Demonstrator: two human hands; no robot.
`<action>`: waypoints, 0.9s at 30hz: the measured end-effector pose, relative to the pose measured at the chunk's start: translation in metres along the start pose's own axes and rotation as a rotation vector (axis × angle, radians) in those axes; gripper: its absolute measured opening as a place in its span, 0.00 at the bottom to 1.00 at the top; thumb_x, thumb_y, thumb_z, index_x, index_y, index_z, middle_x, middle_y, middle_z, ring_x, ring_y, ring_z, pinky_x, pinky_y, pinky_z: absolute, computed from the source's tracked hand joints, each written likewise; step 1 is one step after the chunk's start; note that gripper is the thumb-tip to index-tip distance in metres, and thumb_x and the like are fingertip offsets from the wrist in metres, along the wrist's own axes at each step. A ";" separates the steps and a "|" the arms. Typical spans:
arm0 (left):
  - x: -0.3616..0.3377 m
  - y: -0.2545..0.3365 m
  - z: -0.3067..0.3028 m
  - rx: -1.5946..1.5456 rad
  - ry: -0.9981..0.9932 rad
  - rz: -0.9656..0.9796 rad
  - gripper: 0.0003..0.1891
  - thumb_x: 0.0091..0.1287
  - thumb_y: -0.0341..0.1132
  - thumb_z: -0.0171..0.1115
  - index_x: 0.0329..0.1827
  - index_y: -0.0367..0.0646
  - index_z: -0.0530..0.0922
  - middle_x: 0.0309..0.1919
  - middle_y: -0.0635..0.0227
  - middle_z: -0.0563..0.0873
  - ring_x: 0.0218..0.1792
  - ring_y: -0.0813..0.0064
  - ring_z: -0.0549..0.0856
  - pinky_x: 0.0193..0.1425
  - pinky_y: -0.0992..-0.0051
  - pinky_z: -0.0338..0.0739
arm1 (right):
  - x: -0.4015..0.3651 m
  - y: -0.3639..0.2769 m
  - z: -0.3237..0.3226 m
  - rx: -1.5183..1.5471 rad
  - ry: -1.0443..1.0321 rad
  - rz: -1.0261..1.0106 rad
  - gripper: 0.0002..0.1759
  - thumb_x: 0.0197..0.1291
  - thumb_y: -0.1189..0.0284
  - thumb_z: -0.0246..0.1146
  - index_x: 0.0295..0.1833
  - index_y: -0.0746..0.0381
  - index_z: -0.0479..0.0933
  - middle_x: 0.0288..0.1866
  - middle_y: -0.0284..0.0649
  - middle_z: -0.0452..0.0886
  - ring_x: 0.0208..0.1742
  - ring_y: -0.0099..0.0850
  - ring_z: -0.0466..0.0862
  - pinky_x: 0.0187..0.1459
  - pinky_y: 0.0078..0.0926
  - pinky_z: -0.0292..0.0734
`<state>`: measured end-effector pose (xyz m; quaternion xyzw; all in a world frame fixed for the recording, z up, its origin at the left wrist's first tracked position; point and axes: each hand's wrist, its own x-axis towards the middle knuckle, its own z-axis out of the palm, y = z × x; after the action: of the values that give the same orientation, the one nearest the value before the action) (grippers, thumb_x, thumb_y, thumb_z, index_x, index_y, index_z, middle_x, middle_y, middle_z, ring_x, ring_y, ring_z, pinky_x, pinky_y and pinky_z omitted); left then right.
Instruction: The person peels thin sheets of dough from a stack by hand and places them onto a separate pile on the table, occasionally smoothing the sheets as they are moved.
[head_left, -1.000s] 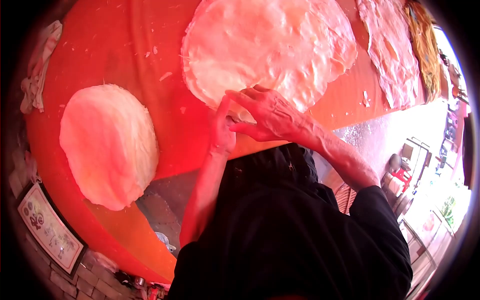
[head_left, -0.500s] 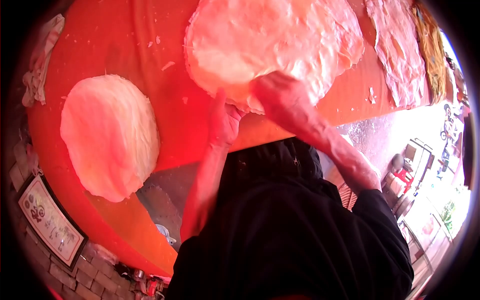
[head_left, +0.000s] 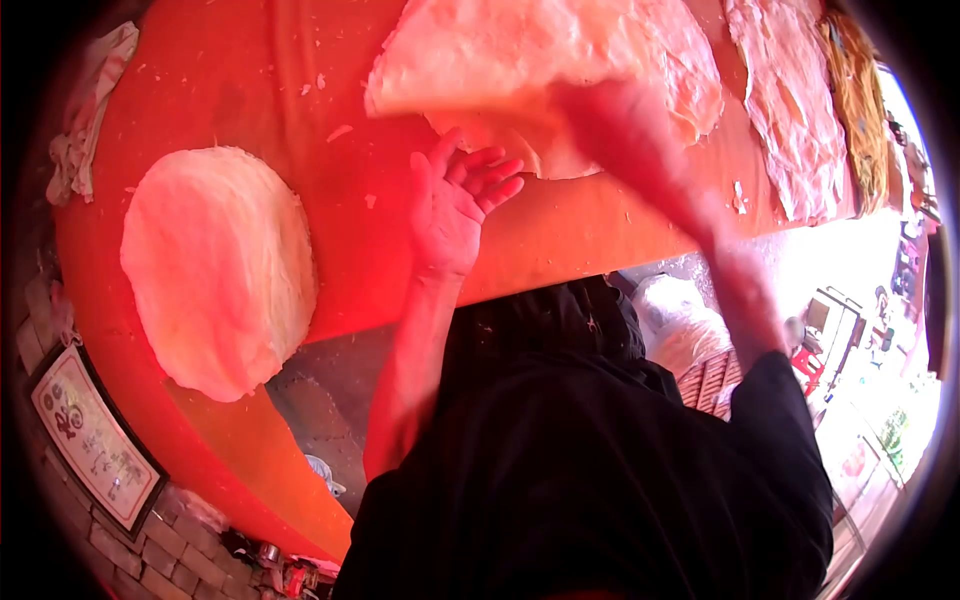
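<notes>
A broad stack of thin, pale, soft sheets (head_left: 550,50) lies on the orange-covered table (head_left: 350,240) in front of me. Its near edge is raised, showing a lower layer (head_left: 565,160) underneath. My right hand (head_left: 620,120), smeared by motion, is at this raised edge and appears closed on the top sheet. Palm up, my left hand (head_left: 450,215) is just in front of the lower layer with its fingers apart and nothing in them. A second, rounded pile of pale sheets (head_left: 215,270) rests on the table to the left.
A wrinkled pale sheet (head_left: 785,110) and a brownish-yellow one (head_left: 858,110) lie at the table's right end. Crumpled cloth (head_left: 95,115) sits at the far left edge. A framed sign (head_left: 98,435) stands by the brick floor. White bags (head_left: 680,320) are below the table's near edge.
My right hand has moved up and right, away from the near edge, and the top sheet's edge has lifted back with it. My left hand has come off the sheet and opened.
</notes>
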<state>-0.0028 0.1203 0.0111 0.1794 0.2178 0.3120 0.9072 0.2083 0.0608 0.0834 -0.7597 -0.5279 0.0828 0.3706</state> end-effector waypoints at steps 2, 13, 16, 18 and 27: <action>0.002 0.000 -0.007 0.240 0.175 -0.006 0.29 0.76 0.54 0.46 0.66 0.37 0.68 0.56 0.52 0.80 0.58 0.53 0.81 0.63 0.58 0.76 | 0.038 -0.013 -0.042 -0.099 0.172 -0.096 0.18 0.57 0.77 0.60 0.55 0.61 0.77 0.43 0.46 0.84 0.42 0.41 0.85 0.40 0.34 0.79; 0.020 -0.007 -0.014 0.282 0.467 -0.141 0.15 0.74 0.35 0.58 0.56 0.34 0.72 0.45 0.54 0.84 0.45 0.62 0.87 0.50 0.68 0.84 | 0.024 0.048 0.030 -0.624 -0.622 -0.162 0.18 0.51 0.74 0.61 0.50 0.61 0.81 0.37 0.45 0.85 0.43 0.44 0.84 0.44 0.39 0.80; 0.021 -0.012 -0.013 0.340 0.496 -0.075 0.12 0.73 0.34 0.59 0.52 0.34 0.72 0.42 0.55 0.84 0.41 0.64 0.87 0.48 0.69 0.84 | -0.006 0.066 0.038 -0.278 -0.221 -0.209 0.16 0.47 0.75 0.60 0.44 0.61 0.82 0.36 0.46 0.85 0.41 0.47 0.83 0.40 0.41 0.80; 0.029 -0.016 -0.008 0.340 0.497 -0.027 0.12 0.72 0.33 0.59 0.51 0.35 0.72 0.42 0.54 0.84 0.41 0.64 0.87 0.48 0.69 0.84 | -0.008 0.076 0.035 -0.284 -0.218 -0.229 0.12 0.48 0.76 0.59 0.40 0.60 0.81 0.33 0.45 0.84 0.39 0.45 0.84 0.38 0.42 0.80; 0.041 -0.019 -0.006 0.112 0.274 -0.190 0.15 0.73 0.35 0.53 0.57 0.35 0.73 0.48 0.53 0.84 0.48 0.61 0.85 0.55 0.62 0.81 | -0.021 0.030 0.048 -0.103 -0.271 -0.278 0.19 0.51 0.68 0.69 0.48 0.64 0.77 0.47 0.47 0.83 0.48 0.48 0.82 0.47 0.41 0.79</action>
<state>0.0328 0.1341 -0.0138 0.1640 0.3724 0.2340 0.8830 0.1963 0.0604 0.0240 -0.6793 -0.6764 0.1051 0.2644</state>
